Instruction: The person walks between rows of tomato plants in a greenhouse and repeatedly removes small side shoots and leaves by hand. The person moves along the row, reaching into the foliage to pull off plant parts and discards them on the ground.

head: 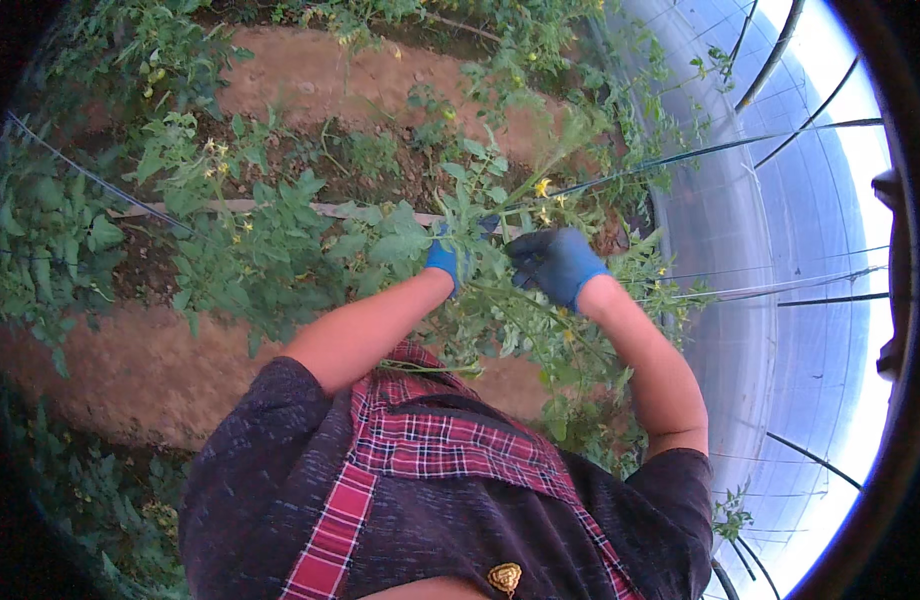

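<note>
My left hand (pixel 445 259), in a blue glove, is around a leafy tomato shoot (pixel 467 191). Leaves cover much of the hand, and a dark fingertip shows beyond them. To its right, my right hand (pixel 556 261) wears a blue glove with a dark palm side. It is close against the same plant's stems, its fingers bent and blurred; what lies between them cannot be made out. Yellow tomato flowers (pixel 542 187) stand just above it. Long thin stems (pixel 520 294) pass below both hands towards my plaid apron (pixel 460 442).
A taut line (pixel 677 156) runs from the plants to the greenhouse's plastic film wall (pixel 719 225) at the right. A pale strip (pixel 272 206) crosses behind the foliage. More tomato plants (pixel 54 202) grow at the left, between bare soil paths (pixel 137 375). Green tomatoes (pixel 153 75) hang at upper left.
</note>
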The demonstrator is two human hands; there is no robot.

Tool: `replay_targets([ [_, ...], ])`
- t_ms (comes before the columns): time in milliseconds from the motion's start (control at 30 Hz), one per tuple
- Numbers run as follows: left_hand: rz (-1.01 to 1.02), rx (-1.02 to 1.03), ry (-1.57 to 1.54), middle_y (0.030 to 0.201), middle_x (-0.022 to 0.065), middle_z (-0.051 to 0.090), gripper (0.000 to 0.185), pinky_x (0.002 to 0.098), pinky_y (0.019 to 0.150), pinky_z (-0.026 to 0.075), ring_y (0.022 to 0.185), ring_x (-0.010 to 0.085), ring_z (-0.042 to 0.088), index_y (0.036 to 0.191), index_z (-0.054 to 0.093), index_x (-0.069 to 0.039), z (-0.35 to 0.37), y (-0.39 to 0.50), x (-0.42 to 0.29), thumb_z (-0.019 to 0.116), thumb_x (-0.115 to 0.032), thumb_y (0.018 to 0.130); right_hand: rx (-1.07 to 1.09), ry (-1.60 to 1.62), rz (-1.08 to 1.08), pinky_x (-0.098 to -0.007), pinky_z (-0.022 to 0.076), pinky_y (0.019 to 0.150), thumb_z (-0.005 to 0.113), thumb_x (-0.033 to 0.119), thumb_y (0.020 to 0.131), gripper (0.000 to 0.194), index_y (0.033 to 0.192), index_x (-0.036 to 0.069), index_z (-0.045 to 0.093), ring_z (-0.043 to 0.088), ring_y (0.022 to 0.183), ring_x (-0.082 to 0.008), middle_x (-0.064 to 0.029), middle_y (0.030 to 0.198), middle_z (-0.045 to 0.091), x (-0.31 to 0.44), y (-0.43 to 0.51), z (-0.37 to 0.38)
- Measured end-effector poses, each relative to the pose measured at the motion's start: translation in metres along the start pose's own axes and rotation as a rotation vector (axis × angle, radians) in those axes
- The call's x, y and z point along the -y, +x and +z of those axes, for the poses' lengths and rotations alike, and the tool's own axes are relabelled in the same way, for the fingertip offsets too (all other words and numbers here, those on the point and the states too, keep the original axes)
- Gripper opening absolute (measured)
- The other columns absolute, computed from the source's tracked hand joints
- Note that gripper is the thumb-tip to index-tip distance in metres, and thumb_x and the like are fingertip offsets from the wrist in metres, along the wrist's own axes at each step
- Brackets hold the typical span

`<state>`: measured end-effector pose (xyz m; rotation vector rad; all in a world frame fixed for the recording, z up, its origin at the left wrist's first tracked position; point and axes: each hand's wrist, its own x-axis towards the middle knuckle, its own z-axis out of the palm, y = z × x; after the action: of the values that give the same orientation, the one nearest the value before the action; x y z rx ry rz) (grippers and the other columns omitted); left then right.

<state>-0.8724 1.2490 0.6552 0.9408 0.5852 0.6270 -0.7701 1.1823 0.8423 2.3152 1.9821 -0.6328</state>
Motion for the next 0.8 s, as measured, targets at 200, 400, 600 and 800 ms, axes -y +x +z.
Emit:
replay_targets([
  [200,0.018,-0.028,0.010,0.116,0.0074,0.057,0.034,0.0322,0.090,0.045,0.101,0.0164,0.054,0.123,0.049,-0.005,0.004,0.005,0.004,0.048,-0.017,0.091,0.102,0.193,0.078,-0.0293,0.0523,0.067,0.057,0.004,0.083,0.019,0.098,0.000,0.066,0.066,0.071,-0.0151,-0.0122,0.083,0.069,0.018,-0.004,-0.001],
  [400,0.065,0.017,0.019,0.117,0.0078,0.056,0.036,0.0322,0.090,0.044,0.102,0.0166,0.054,0.125,0.048,-0.005,0.003,0.021,-0.004,0.050,-0.018,0.091,0.312,0.189,-0.177,-0.0369,0.0503,0.074,0.061,0.010,0.075,0.026,0.100,0.007,0.066,0.064,0.078,-0.0292,-0.0154,0.091,0.066,0.029,-0.022,0.016],
  [600,0.088,0.222,-0.007,0.117,0.0082,0.056,0.038,0.0323,0.090,0.044,0.102,0.0167,0.054,0.126,0.047,-0.006,-0.009,0.040,-0.020,0.051,-0.018,0.090,0.296,0.493,-0.093,-0.0295,0.0511,0.072,0.053,-0.006,0.083,0.027,0.109,0.000,0.056,0.060,0.084,-0.0142,-0.0070,0.096,0.061,0.032,-0.045,-0.056],
  [800,0.066,0.384,-0.028,0.118,0.0086,0.056,0.040,0.0324,0.091,0.044,0.103,0.0169,0.054,0.127,0.046,-0.006,-0.001,0.047,-0.025,0.053,-0.018,0.089,-0.225,0.585,0.051,-0.0260,0.0476,0.064,0.053,-0.005,0.083,0.029,0.111,0.001,0.051,0.056,0.072,-0.0125,-0.0040,0.087,0.055,0.018,-0.047,-0.094],
])
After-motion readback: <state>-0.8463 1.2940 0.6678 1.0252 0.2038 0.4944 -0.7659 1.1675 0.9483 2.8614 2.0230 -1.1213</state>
